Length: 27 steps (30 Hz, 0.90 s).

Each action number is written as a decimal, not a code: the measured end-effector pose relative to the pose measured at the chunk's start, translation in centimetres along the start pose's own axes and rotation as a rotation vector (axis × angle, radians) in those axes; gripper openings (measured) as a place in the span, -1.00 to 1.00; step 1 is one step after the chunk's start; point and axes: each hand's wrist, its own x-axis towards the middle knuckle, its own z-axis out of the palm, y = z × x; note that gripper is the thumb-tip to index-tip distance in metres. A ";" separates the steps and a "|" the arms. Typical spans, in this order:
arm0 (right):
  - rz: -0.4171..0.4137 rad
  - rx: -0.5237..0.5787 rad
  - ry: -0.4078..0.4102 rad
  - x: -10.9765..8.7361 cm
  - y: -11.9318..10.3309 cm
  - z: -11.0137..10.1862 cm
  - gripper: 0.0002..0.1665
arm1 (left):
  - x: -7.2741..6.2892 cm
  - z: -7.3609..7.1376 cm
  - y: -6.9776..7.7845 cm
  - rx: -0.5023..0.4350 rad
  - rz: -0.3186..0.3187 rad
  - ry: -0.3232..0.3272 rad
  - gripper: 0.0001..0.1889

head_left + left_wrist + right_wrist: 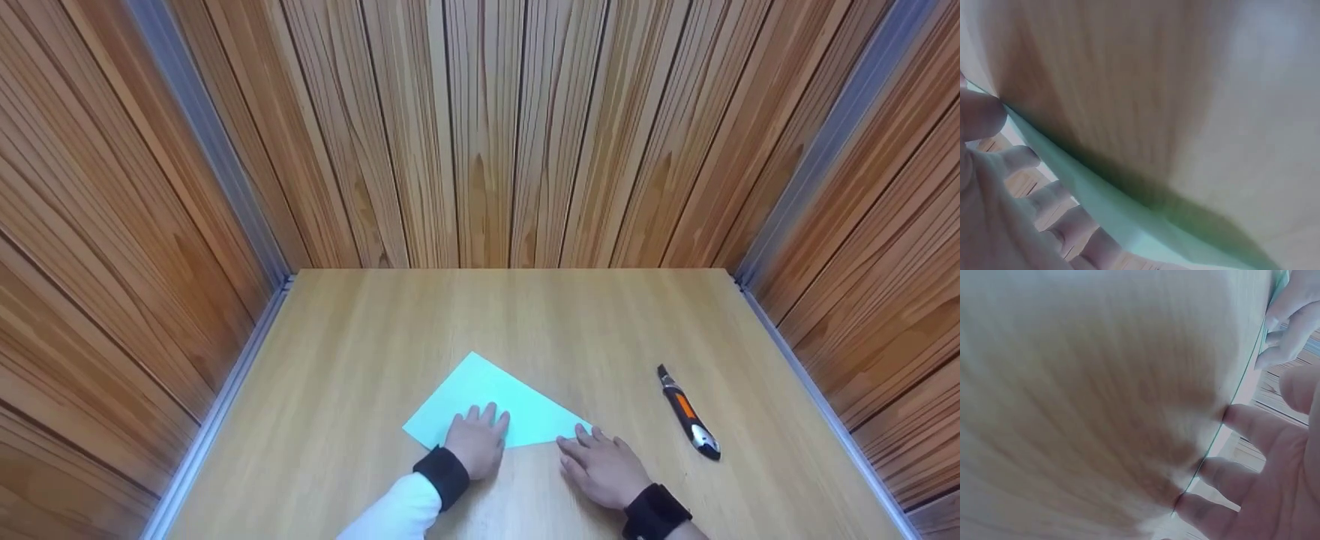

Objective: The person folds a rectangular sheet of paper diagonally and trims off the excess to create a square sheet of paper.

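A light green sheet of paper [469, 382], with a pointed top and a corner drawn out to the right, lies on the table. My left hand [478, 444] rests on its lower middle, fingers spread and fairly straight. At the right corner, my right hand [606, 469] touches the paper with extended fingertips. In the left wrist view the paper [1123, 225] runs as a slightly lifted strip beside the fingers. The right wrist view has the right fingers [1230, 478] pressing along its thin edge, with the other hand's fingers at the upper right.
A utility knife [688, 416] with a black and orange handle lies on the table [360, 322], right of the paper, its tip pointing to the back. Wood-plank walls [480, 135] enclose the back and both sides, with metal strips along the side edges.
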 end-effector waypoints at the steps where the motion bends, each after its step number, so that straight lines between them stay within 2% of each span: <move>1: 0.005 0.001 -0.003 0.0 0.0 0.0 -0.42 | -0.2 -0.2 0.1 0.030 -0.002 0.010 -0.48; 3: 0.011 0.003 -0.006 0.0 0.1 0.1 -0.41 | -0.9 -0.5 0.4 0.106 -0.009 0.028 -0.51; 6: 0.011 0.015 -0.010 0.0 0.2 0.3 -0.40 | -2.0 -0.7 1.1 0.221 -0.020 0.010 -0.54; 9: 0.012 0.029 -0.017 0.0 0.3 0.3 -0.38 | -3.2 -1.0 1.6 0.261 -0.020 -0.018 -0.50; 14: 0.006 0.031 -0.018 0.0 0.7 0.6 -0.38 | -4.5 -0.8 1.4 0.219 -0.083 -0.021 -0.40; 18: 0.004 0.033 -0.020 0.0 0.9 0.6 -0.38 | -5.0 -0.6 1.2 0.134 -0.141 -0.030 -0.36; 22: 0.002 0.040 -0.028 0.1 0.9 0.5 -0.38 | -5.5 -0.8 1.1 0.040 -0.146 -0.051 -0.28; 27: -0.019 0.038 -0.013 0.1 1.0 0.3 -0.39 | -5.6 -0.8 0.8 0.024 -0.122 -0.052 -0.23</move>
